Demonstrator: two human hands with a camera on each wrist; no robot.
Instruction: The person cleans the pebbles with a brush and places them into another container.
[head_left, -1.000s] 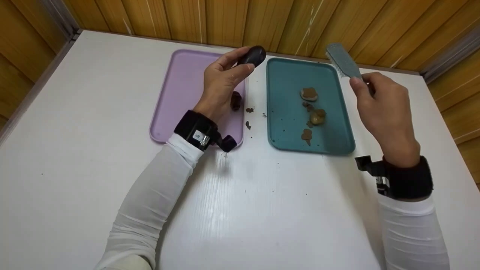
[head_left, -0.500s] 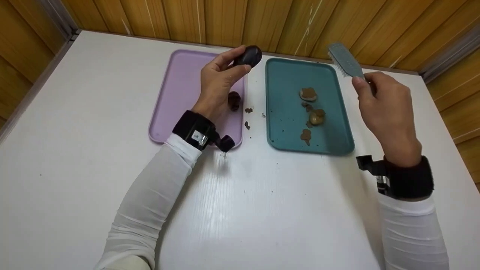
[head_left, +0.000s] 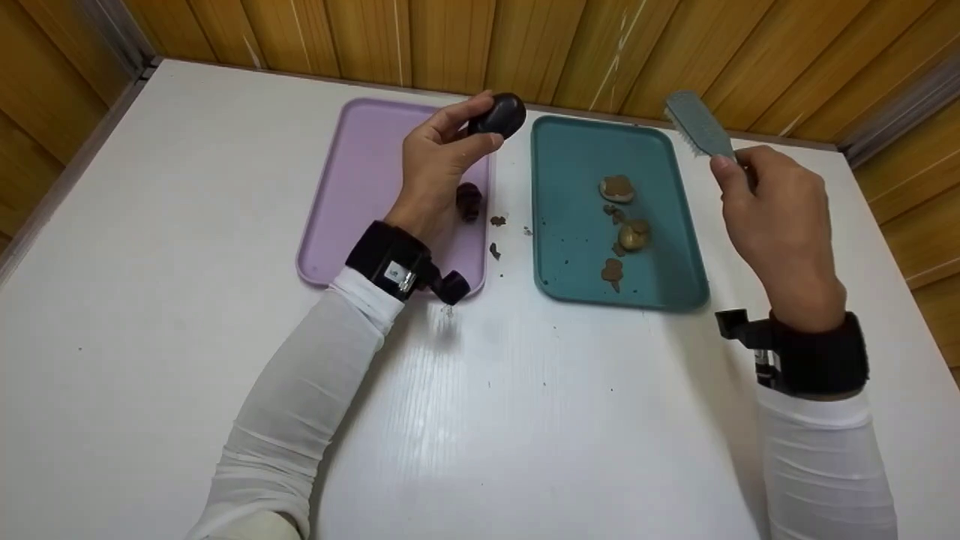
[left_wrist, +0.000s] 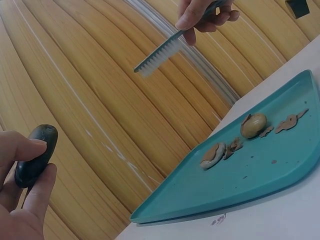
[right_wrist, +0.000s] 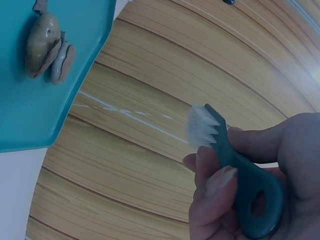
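Dark stone (head_left: 498, 115), pinched between thumb and fingertips of the left hand (head_left: 439, 169), sits upper centre of frame, over the purple tray's (head_left: 352, 187) far edge. Right hand (head_left: 776, 217) grips the brush (head_left: 697, 133), bristles well apart from it; best scrubbed over a tray. Muddy stones (head_left: 626, 217) lie in the teal tray (head_left: 577, 247); crumbs (head_left: 496, 234) dot the table (head_left: 150, 300) between trays.

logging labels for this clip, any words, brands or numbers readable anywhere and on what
None can be read. The small white tag on the left wrist strap carries a mark too small and blurred to make out. The brush, dark stone and both trays show no print.
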